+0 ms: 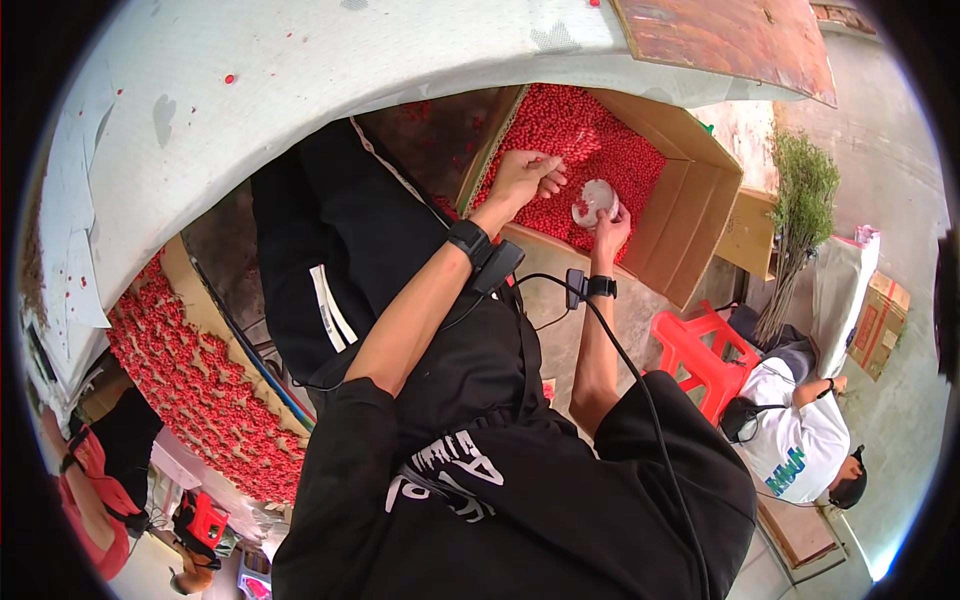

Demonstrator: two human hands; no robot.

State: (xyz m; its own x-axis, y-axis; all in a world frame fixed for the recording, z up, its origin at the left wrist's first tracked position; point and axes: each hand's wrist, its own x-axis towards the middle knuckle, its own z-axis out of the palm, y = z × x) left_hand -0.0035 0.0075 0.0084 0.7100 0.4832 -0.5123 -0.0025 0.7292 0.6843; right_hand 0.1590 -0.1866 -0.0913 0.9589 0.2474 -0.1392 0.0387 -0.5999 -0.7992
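Observation:
A cardboard box (690, 200) in front of me is filled with small red bead-like pieces (560, 120). Over its near left part, my left hand (528, 178) has its fingers curled together in a pinch; what they hold, if anything, is too small to make out. My right hand (610, 232) grips a small round whitish cup (596, 200) by its near edge, low over the red pieces. A few red bits show in the cup. Both wrists wear black straps with small devices, and a black cable runs across my front.
A white-covered table (400, 50) with scattered red bits curves above, a wooden board (730, 40) on it. Clustered red pieces (200, 370) spread at left. A red stool (700, 350), a bundle of green-topped stems (800, 200) and a person in white (790, 430) are right; other people are lower left.

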